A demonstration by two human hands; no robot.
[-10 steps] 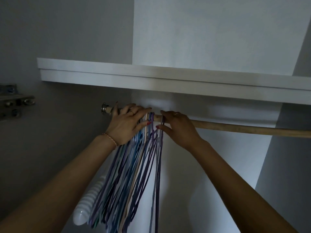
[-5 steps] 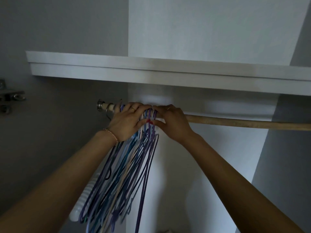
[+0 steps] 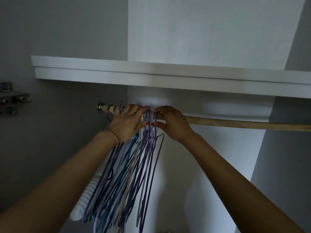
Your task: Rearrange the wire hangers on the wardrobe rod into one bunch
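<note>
**Wire hangers bunched between your two hands at the rod's left end**

The wire hangers [image 3: 127, 174] fan down and toward you from the point where your hands meet, a dense sheaf of purple, blue, pale and beige wires that spreads below your left forearm and between your two arms. Their hooks sit packed on the wardrobe rod [image 3: 244, 123] in the narrow gap between your hands, with more hooks hidden under your left palm. Beside the sheaf, under your left forearm, hangs a white ribbed hanger [image 3: 85, 197].

Your left hand [image 3: 128, 125] lies over the rod and the hooks, fingers curled across the top and thumb below, closed around the bunch; a thin bracelet [image 3: 111, 135] circles the wrist and a ring shows on one finger. Your right hand [image 3: 171, 123] presses against the bunch from the other side, fingers bent over the rod and thumb tucked beneath, its red-nailed fingertips almost touching those of the left hand. Both arms reach up and forward, wrists bent slightly back.

Past your left hand, a short bare stretch of rod runs into a metal rod bracket [image 3: 100, 107] on the side wall. Past your right hand the rod runs bare. Above both hands spans the white shelf [image 3: 168, 76], and far out beyond your left arm a door hinge [image 3: 11, 100] sits on the side panel.
</note>
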